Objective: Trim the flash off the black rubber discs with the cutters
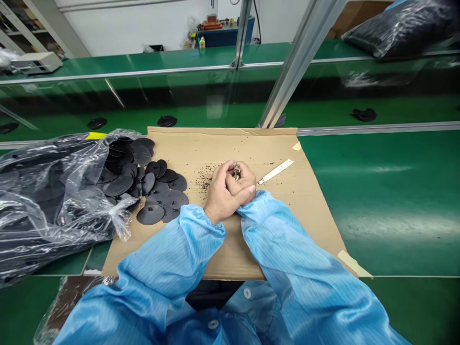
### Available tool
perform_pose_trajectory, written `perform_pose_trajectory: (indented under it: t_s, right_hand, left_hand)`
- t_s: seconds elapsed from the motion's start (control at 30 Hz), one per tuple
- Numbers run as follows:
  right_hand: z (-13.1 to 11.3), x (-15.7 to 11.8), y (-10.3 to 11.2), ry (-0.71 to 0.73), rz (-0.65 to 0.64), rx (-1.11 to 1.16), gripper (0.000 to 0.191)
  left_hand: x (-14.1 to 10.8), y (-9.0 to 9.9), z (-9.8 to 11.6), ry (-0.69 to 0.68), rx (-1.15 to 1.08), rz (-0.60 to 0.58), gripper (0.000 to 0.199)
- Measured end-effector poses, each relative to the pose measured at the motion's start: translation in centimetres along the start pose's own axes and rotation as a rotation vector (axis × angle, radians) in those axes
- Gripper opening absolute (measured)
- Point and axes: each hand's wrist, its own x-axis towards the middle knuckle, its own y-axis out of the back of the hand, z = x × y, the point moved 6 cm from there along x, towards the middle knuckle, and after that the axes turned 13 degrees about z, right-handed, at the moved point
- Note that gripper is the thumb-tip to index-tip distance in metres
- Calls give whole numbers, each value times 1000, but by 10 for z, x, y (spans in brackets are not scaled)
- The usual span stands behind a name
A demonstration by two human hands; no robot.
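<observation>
My left hand (222, 195) and my right hand (247, 178) are pressed together over the cardboard sheet (230, 254), with fingers closed. Between them shows a small shiny metal tool (236, 171), silver and brass-coloured; most of it is hidden in my right hand, so its kind is unclear. The left fingers wrap against the right hand, and whatever they hold is hidden. Black crumbs (204, 178) lie scattered left of the hands. A white-handled craft knife (276, 171) rests on the cardboard to the right. Thin black plastic discs (150, 214) form a loose pile to the left.
A large clear plastic bag (39, 201) of black discs spreads over the left side. Tape pieces (354, 263) stick to the cardboard's right edge. Beyond it run a green conveyor (215, 115) carrying several black pieces and a slanted metal post (298, 62).
</observation>
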Motion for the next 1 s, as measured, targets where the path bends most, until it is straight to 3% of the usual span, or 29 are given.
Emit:
perform_pose_trajectory:
  t_s: [1.0]
  right_hand:
    - [-6, -3, 0, 33, -16, -14, 6]
  left_hand:
    - [-4, 3, -4, 43, 76, -25, 66]
